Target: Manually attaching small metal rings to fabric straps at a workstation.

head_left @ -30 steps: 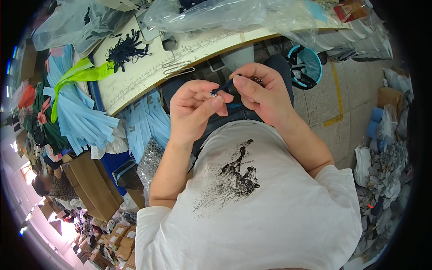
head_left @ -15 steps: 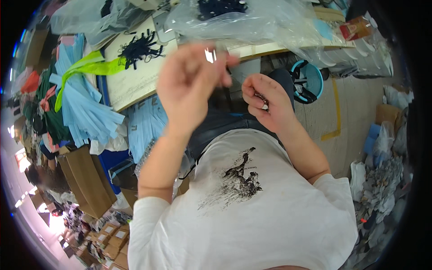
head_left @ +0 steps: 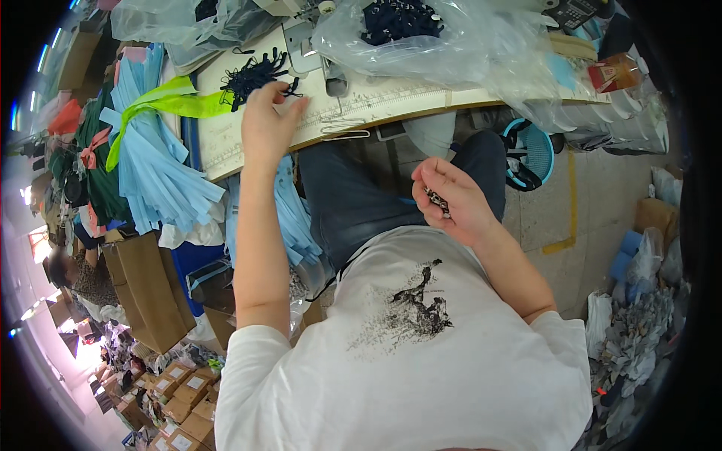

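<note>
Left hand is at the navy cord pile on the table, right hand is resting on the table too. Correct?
No: the right hand is off the table, above the lap with small pieces in its grip, per the head view. The left hand is at the navy cord pile.

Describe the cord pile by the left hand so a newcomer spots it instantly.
Find the white table across the top, then the left hand over it. At that hand lies a tangled pile of navy cords, beside the end of a neon-yellow strip. Unlike the dark bundle surrounded by clear plastic, this pile lies directly on the table.
</note>
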The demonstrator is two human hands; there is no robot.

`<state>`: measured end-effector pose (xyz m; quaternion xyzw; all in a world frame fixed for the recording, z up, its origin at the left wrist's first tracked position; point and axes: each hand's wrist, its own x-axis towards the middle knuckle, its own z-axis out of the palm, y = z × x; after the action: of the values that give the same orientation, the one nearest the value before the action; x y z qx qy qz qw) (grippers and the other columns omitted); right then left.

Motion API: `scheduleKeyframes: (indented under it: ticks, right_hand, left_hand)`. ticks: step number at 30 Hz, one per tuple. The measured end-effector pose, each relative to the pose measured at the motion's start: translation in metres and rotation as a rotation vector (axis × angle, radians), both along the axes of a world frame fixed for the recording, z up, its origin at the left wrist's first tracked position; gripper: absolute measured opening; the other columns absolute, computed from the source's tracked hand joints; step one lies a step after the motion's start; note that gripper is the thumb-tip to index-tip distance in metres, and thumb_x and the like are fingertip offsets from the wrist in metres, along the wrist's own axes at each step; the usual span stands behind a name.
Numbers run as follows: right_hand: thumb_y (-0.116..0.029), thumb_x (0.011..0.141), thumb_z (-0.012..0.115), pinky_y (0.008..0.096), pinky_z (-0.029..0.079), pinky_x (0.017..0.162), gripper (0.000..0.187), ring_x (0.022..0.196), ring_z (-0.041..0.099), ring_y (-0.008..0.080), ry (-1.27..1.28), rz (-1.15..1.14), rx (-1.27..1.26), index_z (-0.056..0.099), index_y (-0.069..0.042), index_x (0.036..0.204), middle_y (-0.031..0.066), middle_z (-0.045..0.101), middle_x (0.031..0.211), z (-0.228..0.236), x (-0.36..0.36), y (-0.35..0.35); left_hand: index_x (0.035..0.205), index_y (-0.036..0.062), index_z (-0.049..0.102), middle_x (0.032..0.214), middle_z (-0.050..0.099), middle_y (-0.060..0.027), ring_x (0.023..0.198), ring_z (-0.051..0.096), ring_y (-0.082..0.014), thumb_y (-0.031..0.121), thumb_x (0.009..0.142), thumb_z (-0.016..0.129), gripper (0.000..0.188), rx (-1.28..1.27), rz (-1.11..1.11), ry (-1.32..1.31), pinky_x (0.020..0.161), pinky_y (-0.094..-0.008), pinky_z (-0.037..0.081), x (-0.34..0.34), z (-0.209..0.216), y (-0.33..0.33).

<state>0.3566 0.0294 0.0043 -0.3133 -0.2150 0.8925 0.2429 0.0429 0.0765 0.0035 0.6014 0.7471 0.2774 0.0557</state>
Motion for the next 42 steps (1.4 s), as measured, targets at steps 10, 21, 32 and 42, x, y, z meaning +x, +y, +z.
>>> scheduleKeyframes:
  ticks: [10, 21, 32, 42]
  right_hand:
    - [-0.029, 0.101, 0.048, 0.0174, 0.028, 0.042, 0.029, 0.057, 0.039, 0.0039, 0.011, 0.006, -0.002, 0.059, -0.004, 0.091, 0.0002, 0.049, 0.074, -0.003, -0.007, -0.003]
    - [-0.021, 0.097, 0.056, 0.0170, 0.030, 0.044, 0.024, 0.060, 0.041, 0.0037, 0.038, 0.013, 0.039, 0.062, 0.001, 0.106, -0.0009, 0.050, 0.077, -0.003, -0.004, -0.003]
    - [-0.020, 0.098, 0.055, 0.0172, 0.030, 0.046, 0.025, 0.061, 0.042, 0.0030, 0.067, -0.021, -0.027, 0.061, 0.002, 0.108, -0.0012, 0.052, 0.082, -0.003, 0.004, -0.001]
    - [-0.020, 0.098, 0.055, 0.0172, 0.030, 0.045, 0.025, 0.061, 0.041, 0.0034, 0.082, -0.034, -0.034, 0.061, 0.002, 0.108, -0.0020, 0.050, 0.079, -0.005, 0.004, -0.002]
  left_hand:
    - [0.093, 0.0045, 0.069, 0.089, 0.060, -0.0121, 0.079, 0.059, -0.0298, 0.018, 0.082, 0.070, 0.018, 0.208, -0.090, 0.096, 0.070, -0.0375, 0.047, -0.006, -0.023, -0.004]
    - [0.084, 0.0035, 0.071, 0.090, 0.059, -0.0110, 0.085, 0.057, -0.0283, 0.019, 0.078, 0.073, 0.017, 0.057, -0.151, 0.101, 0.073, -0.0382, 0.046, 0.000, -0.011, 0.017]
    - [0.116, 0.0011, 0.061, 0.093, 0.070, -0.0099, 0.072, 0.062, -0.0122, 0.013, 0.092, 0.061, 0.027, 0.224, -0.072, -0.239, 0.066, -0.0249, 0.050, -0.012, -0.010, 0.042]
    - [0.113, -0.0006, 0.063, 0.096, 0.068, -0.0075, 0.072, 0.061, -0.0100, 0.010, 0.092, 0.064, 0.023, 0.261, 0.037, -0.934, 0.057, -0.0208, 0.048, -0.033, 0.014, 0.042]
